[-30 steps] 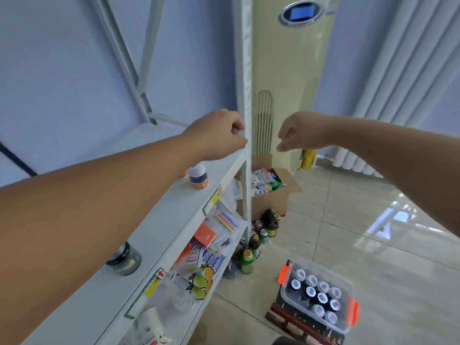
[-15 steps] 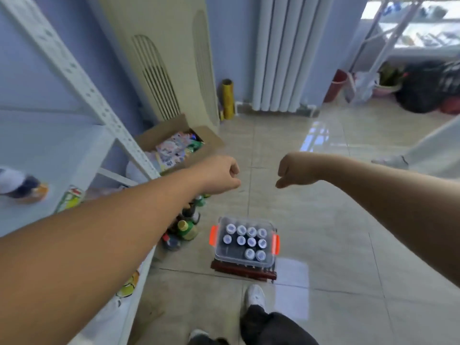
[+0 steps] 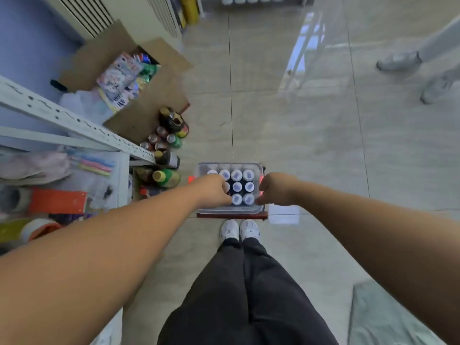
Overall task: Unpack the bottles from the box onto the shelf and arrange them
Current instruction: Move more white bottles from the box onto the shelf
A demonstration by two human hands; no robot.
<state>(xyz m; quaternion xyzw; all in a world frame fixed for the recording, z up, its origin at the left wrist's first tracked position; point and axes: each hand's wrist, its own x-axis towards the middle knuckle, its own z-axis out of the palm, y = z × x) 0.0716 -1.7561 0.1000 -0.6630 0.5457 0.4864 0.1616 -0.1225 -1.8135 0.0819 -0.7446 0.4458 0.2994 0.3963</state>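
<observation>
A clear plastic box (image 3: 256, 168) with orange latches stands on the floor just in front of my feet, on a dark red base. Several dark bottles with white caps (image 3: 236, 187) stand upright in rows inside it. My left hand (image 3: 214, 190) is curled into a fist and covers the box's left side in the picture. My right hand (image 3: 276, 189) is also a fist, over the box's right edge. Neither hand holds anything that I can see. The white metal shelf (image 3: 74, 123) stands at the left.
Several loose drink bottles (image 3: 169, 135) crowd the floor by the shelf's foot. An open cardboard box (image 3: 139, 115) of packets lies behind them. Another person's shoes (image 3: 398, 61) are at the far right. My white shoes (image 3: 240, 229) touch the red base.
My view has swung from the shelf down to the floor. Both fists have dropped from shelf height to over the box of bottles and stay curled.
</observation>
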